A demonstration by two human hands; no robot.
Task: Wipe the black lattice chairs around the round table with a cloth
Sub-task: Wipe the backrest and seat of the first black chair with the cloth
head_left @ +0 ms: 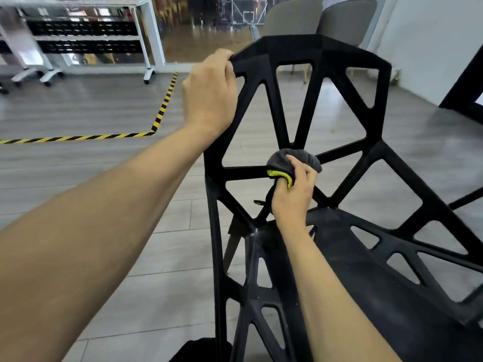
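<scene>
Black plastic lattice chair point(313, 121) on open grey plank floor point(104, 178). Left hand point(209, 92) curled over backrest top edge; right hand point(294, 192) clutching bunched grey-and-yellow cloth point(281, 160) against central strut junction.

Item count, head view

One black lattice chair point(308, 121); one grey cloth point(292, 160) with yellow edging; two grey upholstered chairs point(292, 17) at the rear; two hands, left hand point(209, 92) and right hand point(294, 194); one white wheeled shelf rack point(86, 35); one line of yellow-black floor tape point(162, 111).
</scene>
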